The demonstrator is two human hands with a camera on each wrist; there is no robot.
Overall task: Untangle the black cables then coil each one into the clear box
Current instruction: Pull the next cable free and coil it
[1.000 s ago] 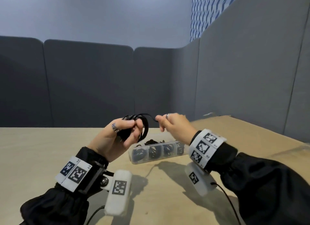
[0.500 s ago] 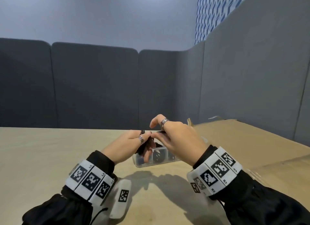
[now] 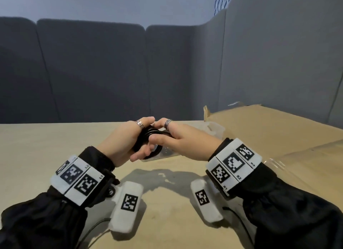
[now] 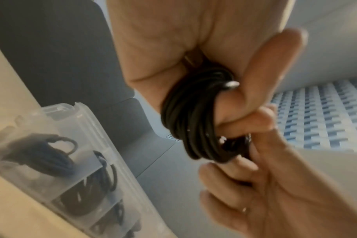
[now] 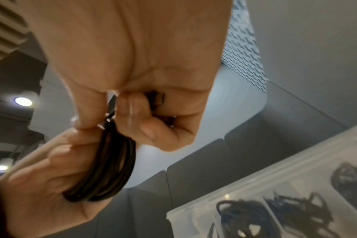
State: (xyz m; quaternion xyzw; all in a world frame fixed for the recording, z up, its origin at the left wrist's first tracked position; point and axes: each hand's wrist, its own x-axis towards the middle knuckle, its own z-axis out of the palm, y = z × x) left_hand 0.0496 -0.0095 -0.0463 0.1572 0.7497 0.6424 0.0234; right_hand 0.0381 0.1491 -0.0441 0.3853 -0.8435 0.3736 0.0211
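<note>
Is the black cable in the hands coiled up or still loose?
Coiled: the black cable sits in tight stacked loops, gripped by both hands.

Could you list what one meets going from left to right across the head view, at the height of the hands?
Bare table → left hand → coiled black cable held between both hands → right hand → clear box's open lid → brown cardboard sheet.
</note>
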